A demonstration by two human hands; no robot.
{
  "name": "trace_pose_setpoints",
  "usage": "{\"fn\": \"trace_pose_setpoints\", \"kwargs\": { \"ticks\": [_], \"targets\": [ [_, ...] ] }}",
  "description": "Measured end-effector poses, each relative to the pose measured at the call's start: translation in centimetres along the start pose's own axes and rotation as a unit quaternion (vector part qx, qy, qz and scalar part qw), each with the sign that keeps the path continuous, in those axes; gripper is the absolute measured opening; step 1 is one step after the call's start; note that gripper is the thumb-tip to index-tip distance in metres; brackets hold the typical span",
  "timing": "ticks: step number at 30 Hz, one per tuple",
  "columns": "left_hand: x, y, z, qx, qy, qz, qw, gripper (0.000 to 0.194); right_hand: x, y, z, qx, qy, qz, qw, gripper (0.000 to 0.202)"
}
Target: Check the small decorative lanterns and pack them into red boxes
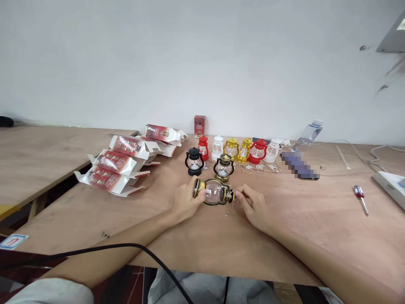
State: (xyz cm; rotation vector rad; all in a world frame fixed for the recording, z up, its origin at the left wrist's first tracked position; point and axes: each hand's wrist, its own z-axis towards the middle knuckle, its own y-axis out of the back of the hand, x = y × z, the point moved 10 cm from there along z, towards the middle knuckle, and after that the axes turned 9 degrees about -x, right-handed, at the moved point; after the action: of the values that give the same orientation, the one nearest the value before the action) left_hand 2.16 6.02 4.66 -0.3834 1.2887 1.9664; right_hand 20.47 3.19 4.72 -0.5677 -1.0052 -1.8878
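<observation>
A person's left hand [186, 198] closes around the base end of a black-and-gold lantern [215, 193], thumb laid along its side, over a wooden tabletop [294, 228]. The lantern lies on its side between the two hands, its long axis running left to right, base in the left palm and cap pointing at the right hand [255, 206]. Both hands are about equally near, one at either end. The right hand is nearly closed, thumb and forefinger meeting at the cap; whether they pinch the cap itself or a thin, pale piece beside it cannot be told. Nor is it clear if the lantern touches the surface below.

Just beyond, a second black-and-gold lantern [223, 167] stands upright beside a black lantern [194, 162]. Behind them runs a row of red, white and gold lanterns [244, 151], with small metal pieces [247, 168] scattered in front. A red box [199, 125] stands by the wall. Open-flapped cartons [115, 161] are stacked to the left; a clear bottle [306, 136] and a screwdriver [359, 194] lie to the right.
</observation>
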Motion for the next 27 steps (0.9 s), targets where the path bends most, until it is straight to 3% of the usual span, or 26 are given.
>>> {"fn": "trace_pose_setpoints", "kwargs": {
  "ticks": [3, 8, 15, 21, 27],
  "targets": [
    [-0.5, 0.4, 0.0, -0.022, -0.029, -0.043, 0.998, 0.028, -0.7, 0.2, 0.0, -0.022, -0.041, 0.039, 0.998, 0.031],
    [-0.5, 1.4, 0.1, -0.074, -0.04, -0.134, 0.987, 0.032, -3.9, 2.2, 0.7, -0.117, -0.113, 0.147, 0.976, 0.032],
    [-0.8, 2.4, 0.5, -0.106, -0.034, -0.165, 0.98, 0.029, -7.1, 6.5, 1.8, -0.256, -0.138, 0.117, 0.95, 0.033],
    [-2.7, 5.2, -0.3, -0.212, -0.12, -0.163, 0.956, 0.04, -7.7, 7.6, 2.2, -0.266, -0.16, 0.069, 0.948, 0.035],
    [-4.9, 6.4, -1.9, -0.272, -0.215, -0.024, 0.938, 0.047, -8.4, 7.5, 2.7, -0.239, -0.181, 0.041, 0.953, 0.036]
  ]
}}
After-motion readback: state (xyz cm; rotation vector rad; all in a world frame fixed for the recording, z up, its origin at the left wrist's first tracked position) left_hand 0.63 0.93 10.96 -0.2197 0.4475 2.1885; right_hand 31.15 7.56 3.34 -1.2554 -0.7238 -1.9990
